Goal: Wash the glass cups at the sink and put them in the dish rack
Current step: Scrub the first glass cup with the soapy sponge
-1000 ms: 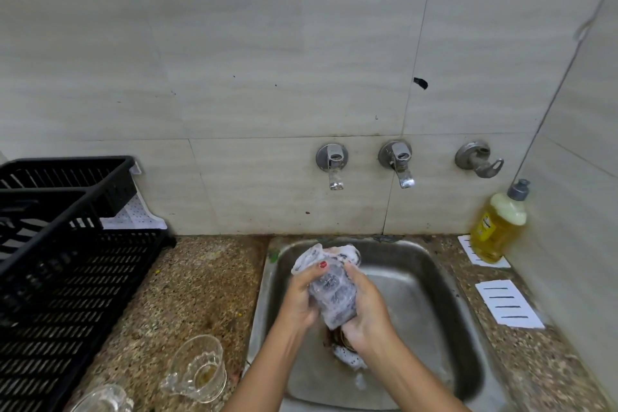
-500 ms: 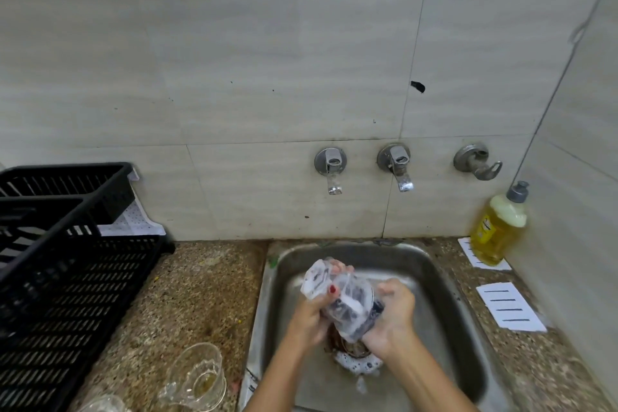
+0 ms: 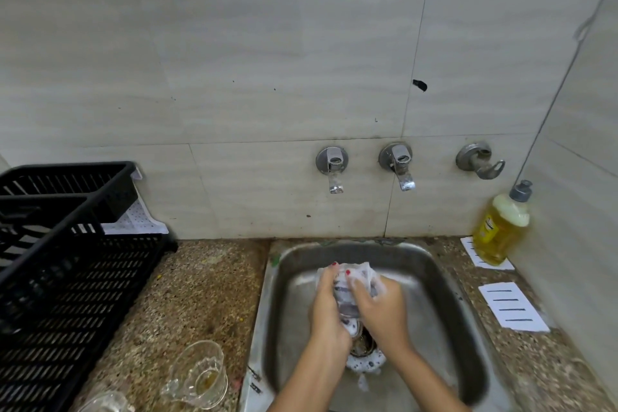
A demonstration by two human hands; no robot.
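Note:
Over the steel sink (image 3: 444, 281), both hands hold a soapy glass cup (image 3: 347, 294) between them. My left hand (image 3: 326, 308) grips its left side, fingers curled over the rim. My right hand (image 3: 381, 308) wraps the right side, with foam on the fingers; whether it holds a sponge is hidden. A second glass cup (image 3: 197, 375) with a handle and a yellowish residue stands on the counter left of the sink. The rim of a third glass cup (image 3: 103, 403) shows at the bottom edge. The black dish rack (image 3: 67, 278) fills the left.
Two taps (image 3: 332, 165) (image 3: 398, 164) and a third fitting (image 3: 478, 160) stick out of the tiled wall above the sink. A yellow dish soap bottle (image 3: 501, 224) stands at the right corner on white paper. Foam lies around the drain (image 3: 363, 361).
The cup has turned between my hands and both hands have shifted slightly right and up in the sink. My right hand now covers more of the cup.

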